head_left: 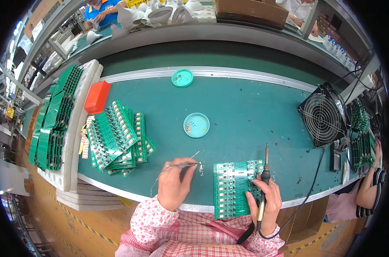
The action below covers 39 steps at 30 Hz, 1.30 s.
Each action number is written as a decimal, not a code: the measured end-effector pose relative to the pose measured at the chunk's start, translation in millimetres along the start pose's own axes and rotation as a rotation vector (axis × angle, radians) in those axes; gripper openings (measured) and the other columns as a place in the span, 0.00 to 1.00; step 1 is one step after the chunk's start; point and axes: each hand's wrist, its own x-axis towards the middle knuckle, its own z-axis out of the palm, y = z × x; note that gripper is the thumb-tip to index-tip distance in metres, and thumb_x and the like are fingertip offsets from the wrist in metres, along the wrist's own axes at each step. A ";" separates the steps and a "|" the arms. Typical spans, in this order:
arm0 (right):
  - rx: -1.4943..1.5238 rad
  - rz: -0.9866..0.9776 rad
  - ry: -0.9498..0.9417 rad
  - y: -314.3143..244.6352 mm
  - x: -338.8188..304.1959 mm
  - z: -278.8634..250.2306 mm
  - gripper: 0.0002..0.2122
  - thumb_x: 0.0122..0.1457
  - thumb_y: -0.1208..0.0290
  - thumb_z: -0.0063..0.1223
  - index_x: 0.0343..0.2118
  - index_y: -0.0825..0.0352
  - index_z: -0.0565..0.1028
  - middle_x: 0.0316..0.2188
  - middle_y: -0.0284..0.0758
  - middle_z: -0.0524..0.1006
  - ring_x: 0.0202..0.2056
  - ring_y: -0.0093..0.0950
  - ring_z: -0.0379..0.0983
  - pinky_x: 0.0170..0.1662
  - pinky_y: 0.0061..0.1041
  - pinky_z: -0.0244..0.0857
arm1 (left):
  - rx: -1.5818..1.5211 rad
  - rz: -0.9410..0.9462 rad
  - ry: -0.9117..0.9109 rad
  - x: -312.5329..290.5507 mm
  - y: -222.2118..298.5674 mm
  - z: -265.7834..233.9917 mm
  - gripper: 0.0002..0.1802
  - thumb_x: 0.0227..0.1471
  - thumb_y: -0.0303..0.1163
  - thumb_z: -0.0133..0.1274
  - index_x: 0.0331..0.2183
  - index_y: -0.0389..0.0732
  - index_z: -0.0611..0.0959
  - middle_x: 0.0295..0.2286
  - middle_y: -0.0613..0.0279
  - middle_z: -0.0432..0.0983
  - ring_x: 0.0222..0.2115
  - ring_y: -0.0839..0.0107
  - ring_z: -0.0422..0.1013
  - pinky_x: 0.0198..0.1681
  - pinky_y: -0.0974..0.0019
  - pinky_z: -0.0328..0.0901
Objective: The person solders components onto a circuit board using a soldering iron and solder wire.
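Observation:
My left hand (174, 185) is closed around metal tweezers (183, 165), whose tips reach a few tiny loose parts (201, 169) on the green mat. A thin strand of what looks like solder wire (156, 182) also runs through its fingers. My right hand (269, 201) grips a soldering iron (266, 171), tip pointing up and away from me. Under it lies a green circuit board panel (233, 188) with rows of small white and dark components, close to the bench's front edge. The fingers of my right hand rest over the panel's right side.
Stacked circuit board panels (117, 137) lie left, beside a red box (98, 97) and a white foam tray (81, 107) of more boards. Two round teal dishes (196, 136) sit mid-bench. A black fan (321, 113) stands right; the iron's cord (308, 192) trails there. Other people work nearby.

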 end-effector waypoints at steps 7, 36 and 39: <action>0.008 -0.018 0.011 -0.4 -0.4 -2.6 0.19 0.46 0.78 0.67 0.43 0.67 0.76 0.41 0.46 0.78 0.45 0.48 0.74 0.53 0.43 0.67 | 0.011 0.029 0.015 0.0 1.4 1.2 0.06 0.51 0.19 0.58 0.34 0.36 0.81 0.34 0.56 0.81 0.32 0.58 0.76 0.40 0.62 0.67; 0.175 -0.009 0.234 4.6 -13.0 -7.3 0.14 0.51 0.89 0.59 0.41 0.68 0.77 0.32 0.41 0.82 0.32 0.37 0.79 0.36 0.30 0.72 | -0.033 0.125 -0.064 -8.8 23.8 30.9 0.06 0.48 0.20 0.61 0.32 0.36 0.82 0.33 0.59 0.81 0.33 0.58 0.76 0.39 0.61 0.68; 0.130 -0.033 0.215 6.3 -15.5 -6.4 0.15 0.50 0.88 0.60 0.41 0.67 0.77 0.29 0.40 0.80 0.29 0.37 0.77 0.33 0.30 0.70 | -0.020 0.146 -0.054 -9.3 23.4 31.5 0.06 0.48 0.20 0.61 0.32 0.36 0.82 0.33 0.59 0.81 0.33 0.58 0.76 0.39 0.61 0.68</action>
